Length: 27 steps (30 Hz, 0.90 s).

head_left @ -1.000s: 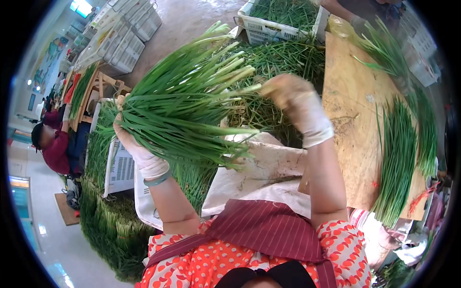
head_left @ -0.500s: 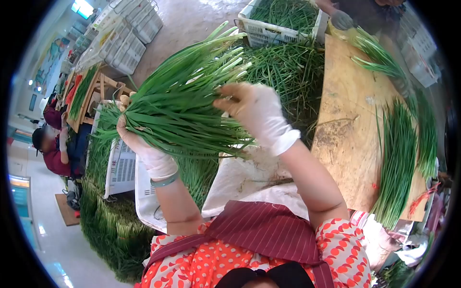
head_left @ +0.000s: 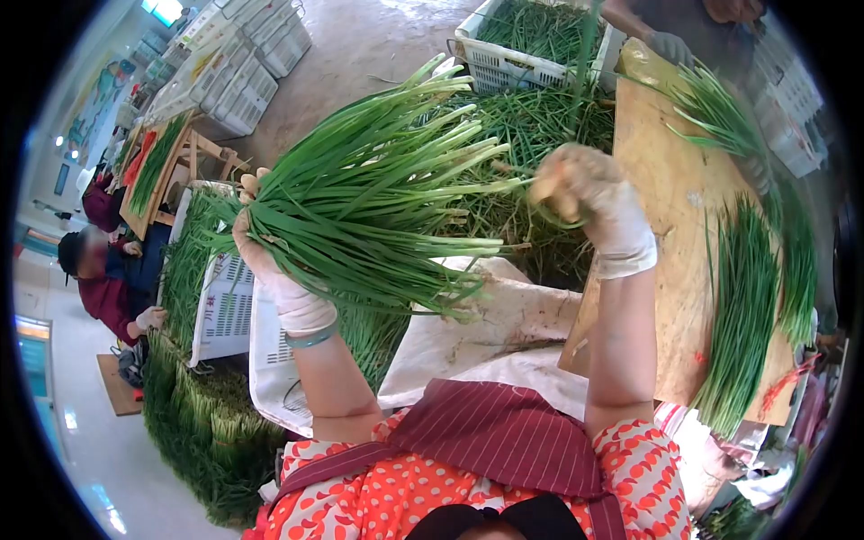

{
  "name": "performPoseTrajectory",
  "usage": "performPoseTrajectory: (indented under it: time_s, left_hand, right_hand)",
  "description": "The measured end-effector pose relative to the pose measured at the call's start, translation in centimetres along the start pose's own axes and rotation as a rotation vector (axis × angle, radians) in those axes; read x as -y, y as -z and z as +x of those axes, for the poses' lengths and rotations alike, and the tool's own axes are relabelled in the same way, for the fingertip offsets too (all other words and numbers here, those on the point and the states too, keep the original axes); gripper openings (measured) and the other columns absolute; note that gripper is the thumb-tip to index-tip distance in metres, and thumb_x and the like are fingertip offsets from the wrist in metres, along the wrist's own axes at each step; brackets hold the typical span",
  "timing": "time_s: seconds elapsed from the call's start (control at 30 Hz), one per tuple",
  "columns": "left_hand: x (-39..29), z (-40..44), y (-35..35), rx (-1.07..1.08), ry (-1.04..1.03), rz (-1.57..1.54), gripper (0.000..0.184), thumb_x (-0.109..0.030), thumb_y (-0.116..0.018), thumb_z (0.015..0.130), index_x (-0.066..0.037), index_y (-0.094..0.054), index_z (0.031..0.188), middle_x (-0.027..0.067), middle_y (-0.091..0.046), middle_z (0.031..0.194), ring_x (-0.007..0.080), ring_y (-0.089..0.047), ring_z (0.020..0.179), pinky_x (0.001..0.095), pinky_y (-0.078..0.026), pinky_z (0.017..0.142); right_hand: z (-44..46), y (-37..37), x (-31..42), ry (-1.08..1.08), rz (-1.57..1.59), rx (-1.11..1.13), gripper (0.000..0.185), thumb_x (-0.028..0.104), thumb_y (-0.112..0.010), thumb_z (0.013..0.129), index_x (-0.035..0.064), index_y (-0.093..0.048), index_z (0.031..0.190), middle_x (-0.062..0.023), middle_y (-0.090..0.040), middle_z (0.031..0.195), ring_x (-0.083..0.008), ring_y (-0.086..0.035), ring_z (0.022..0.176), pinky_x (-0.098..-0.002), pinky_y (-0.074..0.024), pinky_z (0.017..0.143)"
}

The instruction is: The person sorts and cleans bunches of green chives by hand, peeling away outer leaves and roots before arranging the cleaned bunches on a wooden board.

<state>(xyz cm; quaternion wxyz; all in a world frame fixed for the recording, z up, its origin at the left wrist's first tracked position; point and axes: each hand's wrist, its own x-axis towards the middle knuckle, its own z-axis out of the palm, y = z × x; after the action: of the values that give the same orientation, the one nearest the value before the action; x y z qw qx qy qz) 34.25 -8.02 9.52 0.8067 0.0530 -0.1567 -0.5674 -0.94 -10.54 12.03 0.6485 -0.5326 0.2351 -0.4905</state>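
Observation:
My gloved left hand [head_left: 283, 279] is closed around the leafy end of a large bunch of garlic chives [head_left: 373, 193]. The pale stem ends fan out to the right, held up over a white cloth [head_left: 504, 315]. My gloved right hand [head_left: 601, 209] is off to the right of those stem ends, apart from the bunch. Its fingers are curled in and smeared by motion, with thin strands by the fingertips; what they hold cannot be made out. Behind it lies a heap of loose green stalks [head_left: 540, 121].
At right, a wooden board [head_left: 652, 243] bears a pile of chives [head_left: 742, 306]. Another person's gloved hand [head_left: 670, 47] is at its far end. White crates [head_left: 225, 310] of chives stand at left, near a seated person [head_left: 108, 279]. A filled crate [head_left: 504, 67] stands ahead.
My right hand has moved right, away from the bunch, and its fingers have curled in. The bunch has spread wider at its stem ends, still in my left hand.

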Motion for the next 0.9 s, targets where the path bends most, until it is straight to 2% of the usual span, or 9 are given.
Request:
performPoseTrajectory:
  time_s: [0.13, 0.2, 0.27, 0.33, 0.4, 0.5, 0.63, 0.77, 0.9]
  left_hand:
    - [-0.2, -0.3, -0.7, 0.042, 0.078, -0.003, 0.035, -0.017, -0.042, 0.085, -0.008, -0.06, 0.113, 0.0072, -0.06, 0.121, 0.0221, -0.052, 0.118, 0.0443, -0.036, 0.105]
    - [-0.3, -0.2, -0.9, 0.175, 0.189, -0.107, 0.034, -0.016, -0.042, 0.085, -0.008, -0.061, 0.111, 0.0076, -0.06, 0.121, 0.0225, -0.052, 0.117, 0.0444, -0.037, 0.104]
    - [-0.4, -0.3, -0.9, -0.114, 0.007, 0.161, 0.033, -0.016, -0.042, 0.084, -0.008, -0.061, 0.11, 0.0074, -0.06, 0.12, 0.0229, -0.052, 0.117, 0.0451, -0.036, 0.105]
    - [-0.8, -0.6, -0.3, -0.031, 0.037, 0.073, 0.033, -0.016, -0.042, 0.084, -0.008, -0.061, 0.11, 0.0076, -0.06, 0.12, 0.0227, -0.052, 0.117, 0.0454, -0.036, 0.105]
    - [-1.3, -0.7, -0.2, 0.057, 0.068, -0.015, 0.033, -0.016, -0.043, 0.084, -0.008, -0.061, 0.11, 0.0077, -0.06, 0.12, 0.0224, -0.052, 0.117, 0.0458, -0.035, 0.105]
    - [-1.4, -0.7, -0.3, -0.005, 0.121, 0.083, 0.031, -0.015, -0.044, 0.085, -0.008, -0.061, 0.109, 0.006, -0.06, 0.12, 0.0217, -0.05, 0.119, 0.0462, -0.035, 0.105]
    - [-0.1, -0.4, -0.2, -0.078, 0.054, 0.151, 0.03, -0.014, -0.045, 0.085, -0.007, -0.061, 0.109, 0.0038, -0.06, 0.123, 0.0212, -0.047, 0.122, 0.0445, -0.033, 0.108]
    - [1.2, -0.7, -0.6, -0.09, 0.052, 0.143, 0.03, -0.014, -0.047, 0.085, -0.005, -0.06, 0.11, 0.004, -0.059, 0.124, 0.0214, -0.046, 0.124, 0.0431, -0.031, 0.11]
    - [1.0, -0.7, -0.8, -0.156, 0.066, 0.143, 0.03, -0.015, -0.047, 0.085, -0.005, -0.059, 0.111, 0.004, -0.059, 0.124, 0.0218, -0.046, 0.124, 0.0433, -0.031, 0.11]
  right_hand:
    - [1.1, 3.4, -0.9, 0.228, 0.189, -0.033, 0.024, 0.024, -0.06, 0.091, 0.0006, -0.064, 0.092, -0.0044, -0.063, 0.077, -0.01, -0.055, 0.064, -0.0261, -0.0494, 0.075]
    - [2.9, 3.8, -1.8, 0.058, -0.298, -0.361, 0.022, 0.021, -0.057, 0.093, 0.0008, -0.064, 0.096, -0.0039, -0.064, 0.079, -0.0121, -0.058, 0.069, -0.0285, -0.0516, 0.077]
    - [4.1, 5.3, -2.5, 0.12, -0.156, -0.4, 0.021, 0.017, -0.055, 0.093, -0.0003, -0.064, 0.102, -0.0035, -0.064, 0.081, -0.0127, -0.059, 0.073, -0.0283, -0.0508, 0.081]
    - [4.8, 7.2, -2.5, 0.355, 0.26, -0.656, 0.022, 0.015, -0.055, 0.093, -0.002, -0.063, 0.104, -0.0037, -0.065, 0.083, -0.0121, -0.06, 0.079, -0.0254, -0.0485, 0.086]
    - [5.1, 8.4, -2.9, 0.314, 0.193, -0.683, 0.04, 0.023, -0.06, 0.09, -0.0039, -0.055, 0.119, -0.0108, -0.065, 0.099, -0.0178, -0.061, 0.095, -0.0278, -0.0453, 0.094]
    - [5.8, 4.7, -2.9, -0.219, -0.816, -0.385, 0.069, 0.035, -0.067, 0.084, 0.0029, -0.039, 0.138, -0.0173, -0.058, 0.123, -0.0222, -0.053, 0.116, -0.0325, -0.0351, 0.104]
    - [6.8, -0.6, -3.3, -0.243, -0.464, -0.055, 0.055, 0.041, -0.068, 0.081, 0.0059, -0.059, 0.122, -0.009, -0.063, 0.118, -0.0211, -0.053, 0.114, -0.0345, -0.0321, 0.106]
    - [7.8, -2.4, -5.9, -0.252, 0.165, -0.058, 0.02, 0.019, -0.066, 0.086, 0.0035, -0.066, 0.098, -0.0057, -0.069, 0.093, -0.0118, -0.062, 0.073, -0.0259, -0.0546, 0.065]
    - [7.6, -2.2, -7.1, -0.316, 0.083, -0.125, 0.024, 0.02, -0.065, 0.087, 0.0021, -0.065, 0.103, -0.0054, -0.068, 0.094, -0.012, -0.063, 0.077, -0.027, -0.0542, 0.068]
